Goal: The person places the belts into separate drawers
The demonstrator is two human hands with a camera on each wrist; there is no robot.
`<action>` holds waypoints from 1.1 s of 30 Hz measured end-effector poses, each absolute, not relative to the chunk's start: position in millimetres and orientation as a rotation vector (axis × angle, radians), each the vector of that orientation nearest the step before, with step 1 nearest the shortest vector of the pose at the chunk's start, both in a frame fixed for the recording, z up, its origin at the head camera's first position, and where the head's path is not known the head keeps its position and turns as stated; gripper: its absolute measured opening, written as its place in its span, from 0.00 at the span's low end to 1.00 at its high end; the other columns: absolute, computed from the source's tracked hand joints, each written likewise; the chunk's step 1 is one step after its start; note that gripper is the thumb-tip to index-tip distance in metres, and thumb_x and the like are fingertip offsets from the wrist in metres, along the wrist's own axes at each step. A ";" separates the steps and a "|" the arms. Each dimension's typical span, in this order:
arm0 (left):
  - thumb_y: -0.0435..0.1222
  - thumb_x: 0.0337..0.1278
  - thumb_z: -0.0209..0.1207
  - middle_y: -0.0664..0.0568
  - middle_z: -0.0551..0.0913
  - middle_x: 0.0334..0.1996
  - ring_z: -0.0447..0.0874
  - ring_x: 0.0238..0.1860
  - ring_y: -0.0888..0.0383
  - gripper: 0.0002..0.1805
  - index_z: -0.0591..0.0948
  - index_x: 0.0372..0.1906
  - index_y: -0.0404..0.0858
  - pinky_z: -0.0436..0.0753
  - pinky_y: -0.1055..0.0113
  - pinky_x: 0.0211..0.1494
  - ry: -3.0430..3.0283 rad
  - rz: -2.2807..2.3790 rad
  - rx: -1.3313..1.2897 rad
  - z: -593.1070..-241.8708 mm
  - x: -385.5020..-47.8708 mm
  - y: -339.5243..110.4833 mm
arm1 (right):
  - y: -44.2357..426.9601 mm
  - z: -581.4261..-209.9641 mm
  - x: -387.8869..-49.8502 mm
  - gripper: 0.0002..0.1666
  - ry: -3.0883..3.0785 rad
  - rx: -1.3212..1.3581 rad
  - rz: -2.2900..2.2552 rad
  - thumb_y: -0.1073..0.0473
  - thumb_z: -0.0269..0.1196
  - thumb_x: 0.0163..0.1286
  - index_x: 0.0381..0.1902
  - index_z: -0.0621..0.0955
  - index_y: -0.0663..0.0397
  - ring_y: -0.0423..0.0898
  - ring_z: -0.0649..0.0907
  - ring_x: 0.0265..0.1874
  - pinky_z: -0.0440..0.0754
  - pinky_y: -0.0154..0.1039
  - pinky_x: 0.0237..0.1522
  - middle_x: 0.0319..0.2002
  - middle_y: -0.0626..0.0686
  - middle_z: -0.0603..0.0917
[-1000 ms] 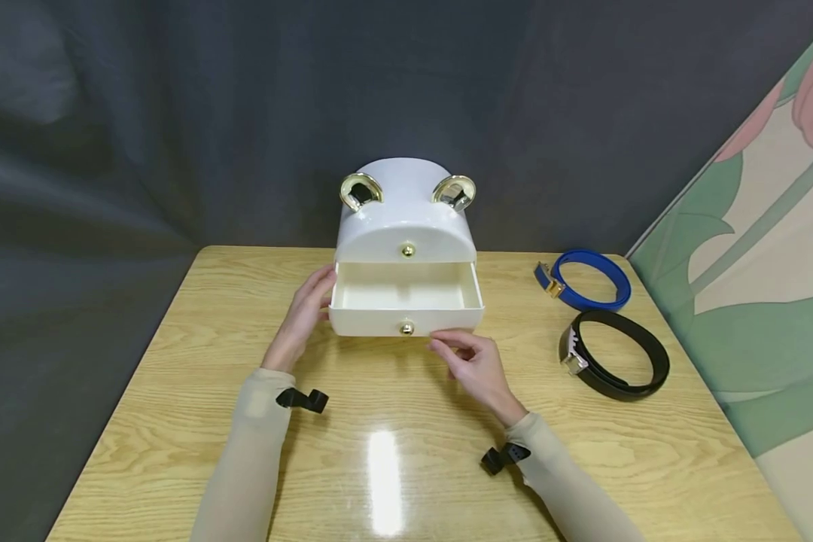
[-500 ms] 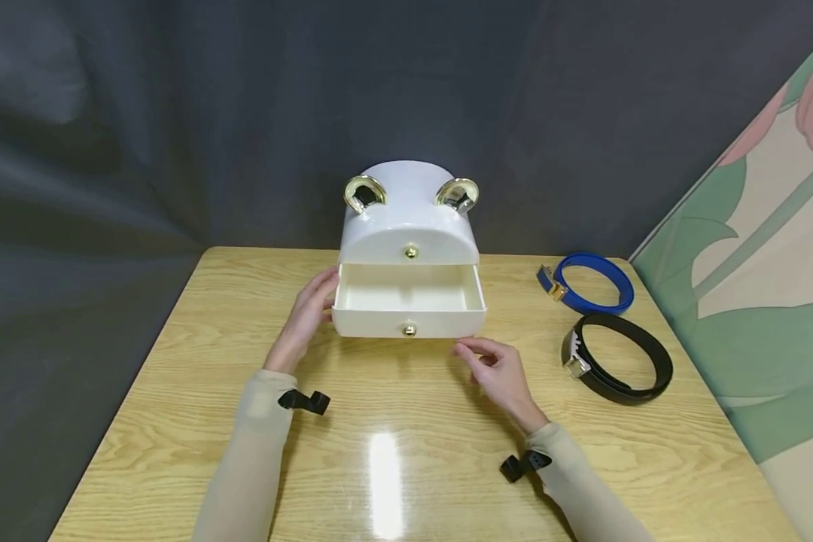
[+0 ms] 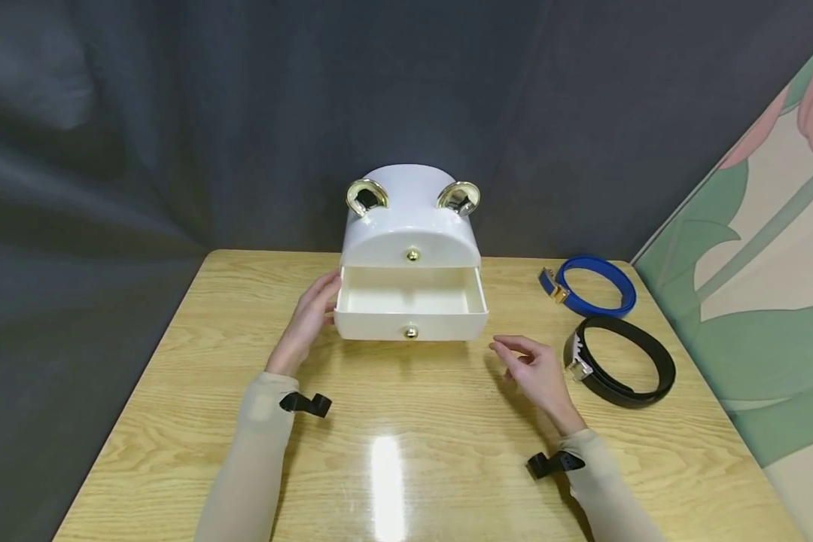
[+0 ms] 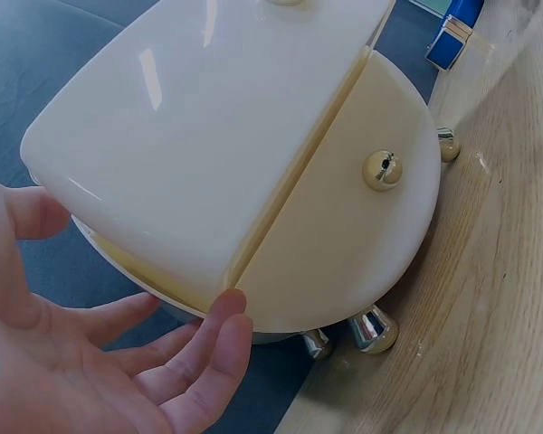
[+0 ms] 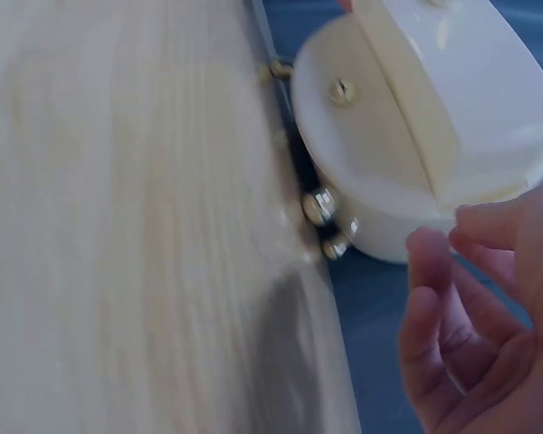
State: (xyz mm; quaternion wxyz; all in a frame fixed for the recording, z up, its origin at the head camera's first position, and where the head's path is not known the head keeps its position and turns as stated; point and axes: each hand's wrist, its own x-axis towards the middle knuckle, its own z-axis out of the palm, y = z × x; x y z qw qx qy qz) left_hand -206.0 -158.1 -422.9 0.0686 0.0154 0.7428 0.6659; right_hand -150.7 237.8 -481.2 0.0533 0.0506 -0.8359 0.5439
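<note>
A white storage box [image 3: 412, 203] with two gold ear-shaped pieces and gold knobs stands at the table's back edge. Its lower drawer [image 3: 412, 326] is pulled out, with nothing seen inside. My left hand [image 3: 306, 320] rests against the box's left side, fingers spread and relaxed; in the left wrist view the fingertips [image 4: 226, 303] lie at the box's edge. My right hand [image 3: 531, 369] is off the drawer, fingers loosely bent and holding nothing, between the box and a coiled black belt [image 3: 613, 391] with a silver buckle.
A coiled blue belt [image 3: 596, 310] with a gold buckle lies behind the black one. The wooden table [image 3: 196, 391] meets a dark curtain [image 3: 271, 113] at the back and a flower-patterned cloth [image 3: 772, 316] on the right.
My right hand has left the drawer's front lower edge and moved right, towards the black belt. The left hand stays at the box's side, and the drawer remains pulled out.
</note>
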 end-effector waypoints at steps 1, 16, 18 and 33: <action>0.56 0.85 0.42 0.40 0.68 0.79 0.75 0.73 0.36 0.35 0.60 0.85 0.45 0.77 0.54 0.61 2.237 2.004 0.047 -423.2 -206.0 -158.2 | 241.5 -480.7 -150.8 0.18 -2.549 0.140 1.637 0.59 0.67 0.78 0.59 0.87 0.65 0.44 0.85 0.18 0.76 0.32 0.17 0.51 0.67 0.91; 0.57 0.85 0.42 0.42 0.67 0.80 0.75 0.72 0.36 0.35 0.61 0.85 0.45 0.76 0.53 0.62 2.247 1.999 0.049 -424.9 -204.9 -158.3 | 278.7 -471.4 -145.8 0.20 -2.659 0.027 1.274 0.52 0.68 0.78 0.58 0.88 0.59 0.49 0.88 0.19 0.73 0.35 0.14 0.51 0.65 0.91; 0.57 0.84 0.42 0.42 0.67 0.80 0.75 0.72 0.35 0.36 0.61 0.85 0.45 0.76 0.52 0.63 2.246 2.004 0.049 -424.9 -205.0 -158.3 | 283.5 -467.3 -144.9 0.20 -2.669 0.010 1.225 0.52 0.67 0.78 0.59 0.88 0.59 0.48 0.88 0.20 0.73 0.35 0.15 0.50 0.65 0.91; 0.56 0.85 0.42 0.40 0.68 0.78 0.76 0.71 0.37 0.36 0.60 0.85 0.44 0.77 0.57 0.59 2.247 1.989 0.053 -422.8 -205.9 -159.1 | 312.5 -449.9 -137.5 0.23 -2.736 -0.158 0.989 0.50 0.67 0.78 0.62 0.87 0.58 0.29 0.79 0.39 0.75 0.20 0.35 0.51 0.63 0.91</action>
